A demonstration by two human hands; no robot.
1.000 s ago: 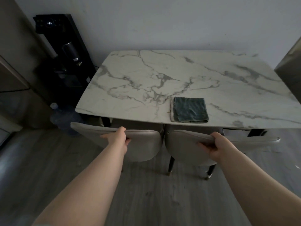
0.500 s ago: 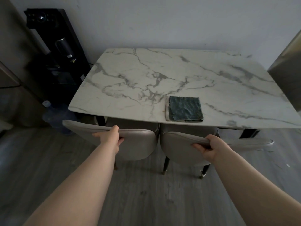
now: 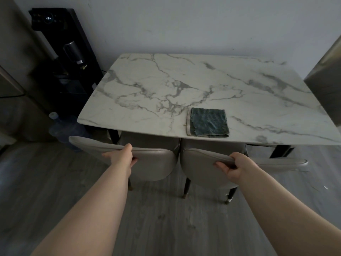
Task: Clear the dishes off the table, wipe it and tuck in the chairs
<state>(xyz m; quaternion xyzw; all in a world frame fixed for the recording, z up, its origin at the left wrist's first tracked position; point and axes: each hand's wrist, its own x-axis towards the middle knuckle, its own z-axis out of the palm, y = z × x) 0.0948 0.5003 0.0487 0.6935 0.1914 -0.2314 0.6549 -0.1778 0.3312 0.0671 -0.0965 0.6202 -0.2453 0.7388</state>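
A white marble table (image 3: 166, 85) stands against the far wall. On its near edge lies a folded dark green cloth (image 3: 208, 122). Two beige chairs sit side by side with their seats under the table's near edge. My left hand (image 3: 121, 156) grips the top of the left chair's backrest (image 3: 153, 163). My right hand (image 3: 234, 166) grips the top of the right chair's backrest (image 3: 201, 167), fingers curled over the front. No dishes are on the table.
A black water dispenser (image 3: 66, 58) stands left of the table, with a clear water jug (image 3: 62, 128) on the floor beside it. A grey cabinet side (image 3: 326, 80) rises at the right edge. Grey wood flooring (image 3: 166, 218) lies in front.
Both hands keep hold of the backrests. The chairs sit slightly further toward the table, and the view has shifted a little.
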